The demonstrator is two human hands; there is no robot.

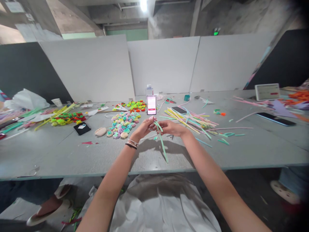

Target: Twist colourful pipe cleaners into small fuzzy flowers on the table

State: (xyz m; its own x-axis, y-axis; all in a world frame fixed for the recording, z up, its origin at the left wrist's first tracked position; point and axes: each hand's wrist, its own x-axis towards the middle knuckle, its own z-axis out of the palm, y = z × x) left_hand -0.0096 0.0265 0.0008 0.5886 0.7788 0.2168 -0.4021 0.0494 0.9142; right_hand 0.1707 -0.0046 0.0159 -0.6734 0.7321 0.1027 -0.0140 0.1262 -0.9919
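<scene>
We had a big gray table (pixel 96 161) in front of us. A wide, messy pile of long pipe cleaners (pixel 193 121) lay on it, to the right of our hands, and a heap of soft curly pieces (pixel 123 124) lay to the left. Our right hand (pixel 172 128) and our left hand (pixel 145 127) were up over the table between them, with the fingertips very close together. Past our hands, a phone with a lit screen (pixel 152 105) stood up in front of a bottle (pixel 149 87). The green pipe cleaner (pixel 164 149) was right at our fingers, with its top part between the two hands. Its long tail hung down toward our tummy and leaned a little to the right, so it ran across the line from hand to hand. Our right hand looked like the nearer one, and its fingers were pinched in close on the green top. Our left fingers were close together too, with a tiny pink fuzzy bit (pixel 152 118) at their tips. We could not tell if the pink and green parts were joined.
</scene>
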